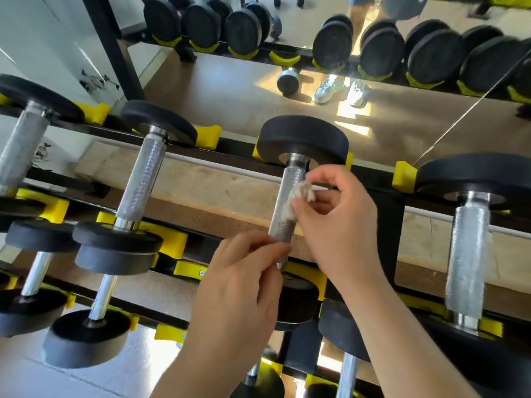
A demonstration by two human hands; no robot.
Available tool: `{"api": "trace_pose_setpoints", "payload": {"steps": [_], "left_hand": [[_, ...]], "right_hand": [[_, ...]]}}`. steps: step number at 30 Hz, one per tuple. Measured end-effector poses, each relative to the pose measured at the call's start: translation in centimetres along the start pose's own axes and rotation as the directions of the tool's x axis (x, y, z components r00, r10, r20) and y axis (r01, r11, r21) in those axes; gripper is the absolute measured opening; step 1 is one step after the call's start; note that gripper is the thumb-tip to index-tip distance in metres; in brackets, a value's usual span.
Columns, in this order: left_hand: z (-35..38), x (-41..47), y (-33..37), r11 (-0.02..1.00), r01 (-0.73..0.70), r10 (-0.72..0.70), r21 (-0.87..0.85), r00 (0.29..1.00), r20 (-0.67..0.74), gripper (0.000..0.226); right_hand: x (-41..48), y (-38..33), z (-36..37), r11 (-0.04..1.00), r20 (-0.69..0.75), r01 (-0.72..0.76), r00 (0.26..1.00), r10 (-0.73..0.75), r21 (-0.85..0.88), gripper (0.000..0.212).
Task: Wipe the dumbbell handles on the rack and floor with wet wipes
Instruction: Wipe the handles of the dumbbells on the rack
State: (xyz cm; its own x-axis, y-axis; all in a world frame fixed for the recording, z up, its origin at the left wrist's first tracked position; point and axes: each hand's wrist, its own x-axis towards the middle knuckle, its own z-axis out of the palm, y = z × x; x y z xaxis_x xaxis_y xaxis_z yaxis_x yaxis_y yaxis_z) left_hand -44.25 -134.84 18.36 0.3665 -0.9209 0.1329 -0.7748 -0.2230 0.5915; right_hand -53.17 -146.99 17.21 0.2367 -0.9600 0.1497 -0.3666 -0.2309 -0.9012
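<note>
Nearest the camera, both forearms rise from the bottom edge, crossing over a lower tier of dumbbells [86, 337] whose ends are cut off by the frame. The left hand [244, 288] is curled, its fingertips gripping the lower end of the knurled handle [281, 229] and hiding most of the near head [298, 307]. The right hand [342, 222] pinches a crumpled wet wipe [297, 201] between thumb and fingers, pressing it against the handle's right side about midway up. This dumbbell lies across the rack [235, 152], with open gaps to its neighbours on the left [143, 179] and right [468, 254], well apart from both. Its far head [301, 139] sits in yellow cradles on the back rail. Beyond is a mirror [230, 87] showing blurred dumbbells and shoes.
</note>
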Motion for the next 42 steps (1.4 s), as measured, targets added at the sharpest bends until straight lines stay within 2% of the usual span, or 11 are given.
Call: {"api": "trace_pose_setpoints", "payload": {"steps": [4,8,12,17,22,26,30,32,35,39,42], "left_hand": [[0.6,-1.7,-0.2,0.998,0.034,-0.038,-0.059,0.997,-0.066,0.04],[1.6,-3.5,-0.2,0.999,0.008,-0.011,-0.032,0.996,-0.088,0.042],[1.7,-3.8,-0.2,0.999,0.026,-0.028,-0.03,0.997,-0.07,0.042],[1.7,-3.9,-0.3,1.0,0.009,-0.01,-0.015,0.998,-0.059,0.044],[1.9,-3.8,-0.1,0.999,0.015,-0.018,-0.029,0.997,-0.077,0.05],[1.9,-3.9,-0.3,0.997,0.017,-0.026,-0.077,0.994,-0.105,0.048],[2.0,-3.9,-0.6,0.998,0.006,-0.011,-0.064,0.997,-0.079,0.048],[1.9,-4.0,-0.6,0.999,-0.015,0.012,-0.039,0.998,-0.058,0.046],[1.5,-3.9,-0.8,0.998,-0.055,0.055,-0.009,0.998,-0.041,0.039],[1.3,-4.0,-0.8,0.998,-0.055,0.054,-0.027,0.998,-0.031,0.033],[0.7,-4.1,-0.4,0.998,0.05,-0.052,-0.031,0.995,-0.084,0.044]], "right_hand": [[-0.5,0.2,0.4,0.985,-0.093,0.137,0.985,-0.148,-0.107,0.019],[-0.8,0.1,-0.2,0.954,0.031,0.223,0.975,-0.221,-0.201,0.024],[0.1,0.3,-0.9,0.916,0.1,0.298,0.954,-0.281,-0.27,0.012],[-3.0,0.8,-2.0,0.829,0.363,0.502,0.841,-0.402,-0.246,0.007],[2.5,0.1,-0.9,0.835,0.118,0.448,0.893,-0.434,-0.318,0.008],[0.1,0.4,-1.2,0.862,0.237,0.41,0.907,-0.349,-0.298,0.014],[0.9,-0.2,-1.1,0.835,0.24,0.415,0.907,-0.346,-0.362,0.017],[-0.5,-0.4,-1.2,0.79,0.35,0.501,0.854,-0.384,-0.353,0.014],[-0.6,-0.7,-1.8,0.685,0.519,0.665,0.715,-0.469,-0.297,0.012],[3.2,-1.0,-1.2,0.689,0.348,0.608,0.793,-0.5,-0.395,0.02],[-0.5,-0.6,-1.3,0.715,0.444,0.625,0.762,-0.471,-0.315,0.022]]}}
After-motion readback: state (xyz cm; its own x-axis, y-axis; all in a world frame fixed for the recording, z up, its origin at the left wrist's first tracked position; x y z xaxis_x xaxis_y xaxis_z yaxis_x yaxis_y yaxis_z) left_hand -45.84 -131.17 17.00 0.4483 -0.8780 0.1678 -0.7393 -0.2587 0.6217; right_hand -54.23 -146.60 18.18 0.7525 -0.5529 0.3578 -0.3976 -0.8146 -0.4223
